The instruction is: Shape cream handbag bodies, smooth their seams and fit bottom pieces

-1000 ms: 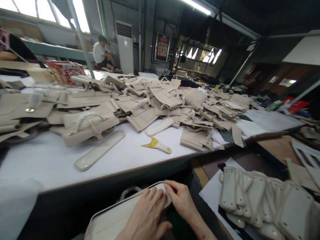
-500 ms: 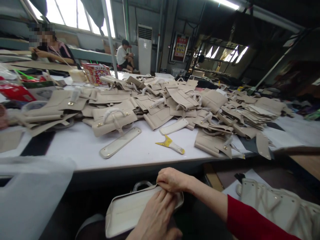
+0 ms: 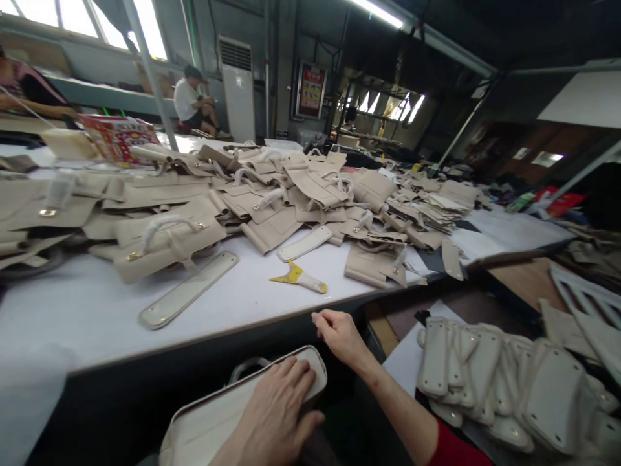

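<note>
A cream handbag (image 3: 213,414) lies on my lap below the table edge, its long flat base panel facing up. Its curved handle (image 3: 250,367) sticks out on the far side. My left hand (image 3: 279,404) rests on the panel, fingers stretched out and flat, thumb apart. Off the bag's right end, without touching it, my right hand (image 3: 341,336) is raised with curled fingers pressed together. Whatever those fingers may hold is hidden. On the table lie a yellow-and-white forked tool (image 3: 299,278) and two loose base panels, the nearer one (image 3: 191,289) with metal studs.
Beige bag pieces with wrapped handles (image 3: 291,200) are heaped across the white table (image 3: 233,304). To my right sits a pile of studded base panels (image 3: 485,369). A red patterned box (image 3: 121,139) stands at the back left. Two other people sit beyond the table.
My right hand has come away from the bag's edge, up and to the right. My left hand stays on the panel, and the view has turned right.
</note>
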### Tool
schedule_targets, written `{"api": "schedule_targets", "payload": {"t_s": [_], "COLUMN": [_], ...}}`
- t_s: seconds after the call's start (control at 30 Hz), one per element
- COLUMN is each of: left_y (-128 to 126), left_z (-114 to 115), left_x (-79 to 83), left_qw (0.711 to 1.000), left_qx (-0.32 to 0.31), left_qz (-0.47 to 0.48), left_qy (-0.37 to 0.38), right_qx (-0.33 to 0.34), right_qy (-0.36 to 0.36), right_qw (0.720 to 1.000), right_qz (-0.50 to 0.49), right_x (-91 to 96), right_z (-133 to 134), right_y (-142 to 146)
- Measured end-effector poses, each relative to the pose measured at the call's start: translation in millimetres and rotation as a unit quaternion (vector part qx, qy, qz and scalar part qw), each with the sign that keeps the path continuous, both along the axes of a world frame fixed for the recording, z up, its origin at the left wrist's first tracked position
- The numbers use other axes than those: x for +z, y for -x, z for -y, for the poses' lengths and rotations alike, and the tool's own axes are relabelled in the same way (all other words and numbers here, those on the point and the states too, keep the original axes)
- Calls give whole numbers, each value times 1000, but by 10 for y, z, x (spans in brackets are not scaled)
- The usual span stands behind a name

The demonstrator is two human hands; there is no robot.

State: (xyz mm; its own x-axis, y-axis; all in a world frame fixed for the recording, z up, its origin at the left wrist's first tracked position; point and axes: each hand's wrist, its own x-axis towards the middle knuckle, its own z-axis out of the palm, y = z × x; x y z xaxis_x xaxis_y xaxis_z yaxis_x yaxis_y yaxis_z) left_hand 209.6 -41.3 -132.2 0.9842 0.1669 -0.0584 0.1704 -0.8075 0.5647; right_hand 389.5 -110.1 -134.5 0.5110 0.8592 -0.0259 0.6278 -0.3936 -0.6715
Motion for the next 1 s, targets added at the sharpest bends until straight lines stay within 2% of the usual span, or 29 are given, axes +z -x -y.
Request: {"api": "schedule_targets", "payload": {"t_s": [0.07, 0.2, 0.3, 0.67, 0.83, 1.0], "left_y": [-29, -49, -53, -84, -140, -232], "left_z": [-19, -41, -49, -55, -78, -149], "left_x": [4, -22, -31, -35, 1, 46], "left_qw": [1000, 1000, 1000, 1000, 999, 996], "left_qx": [-5, -11, -13, -15, -28, -70], "left_qz": [2, 13, 12, 5, 1, -5], "left_qy": [0, 7, 9, 5, -16, -61], "right_qx": [-42, -48, -45, -44, -26, -34], "right_qy": [24, 57, 60, 63, 64, 39], "right_qw": [999, 995, 996, 997, 997, 999], "right_qz": [-23, -66, -57, 32, 38, 8], "right_x": [-47, -214, -288, -416, -395, -303], "right_z": [256, 549, 550, 498, 485, 539], "right_y": [57, 308, 405, 432, 418, 470]}}
